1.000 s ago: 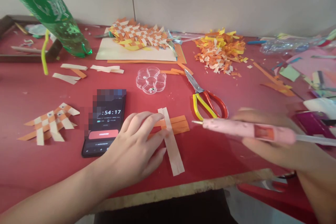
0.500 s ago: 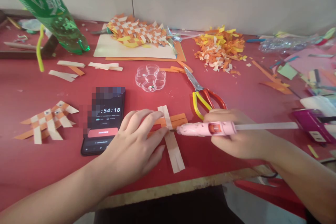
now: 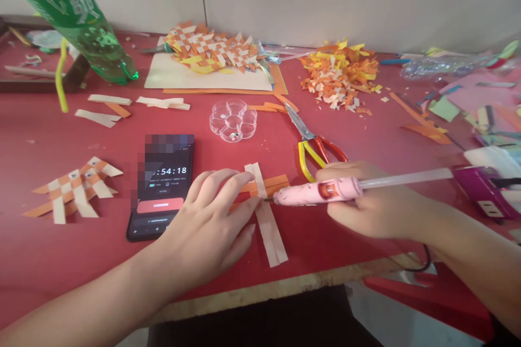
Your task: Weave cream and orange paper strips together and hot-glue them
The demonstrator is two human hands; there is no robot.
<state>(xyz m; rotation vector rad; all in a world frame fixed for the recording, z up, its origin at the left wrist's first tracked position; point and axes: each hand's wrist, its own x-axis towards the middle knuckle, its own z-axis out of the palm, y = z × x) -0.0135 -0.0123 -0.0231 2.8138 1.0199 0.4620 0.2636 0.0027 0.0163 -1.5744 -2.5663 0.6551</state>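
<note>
My right hand (image 3: 366, 211) is closed round a pink hot glue gun (image 3: 313, 192) with a long clear glue stick (image 3: 407, 178) sticking out of its back. The gun's nozzle points left and meets, or nearly meets, a cream paper strip (image 3: 271, 233) beside my left fingertips. Crossing under that strip are orange paper strips (image 3: 277, 183). With fingers stretched out, my left hand (image 3: 215, 211) presses the crossed strips onto the red table; its fingers hide their left part. Open scissors (image 3: 311, 141) with yellow and red handles lie just beyond my right hand.
A phone (image 3: 163, 190) lies left of my left hand, near a woven paper piece (image 3: 77, 187). Behind are a clear flower-shaped palette (image 3: 234, 121), woven pieces (image 3: 215, 46), paper scraps (image 3: 342, 73) and a green bottle (image 3: 81, 21). A purple power socket (image 3: 484, 192) stands right.
The glue gun's rear and my right hand have shifted slightly, and the glue stick now tilts up to the right. The nozzle and my left hand stay in place.
</note>
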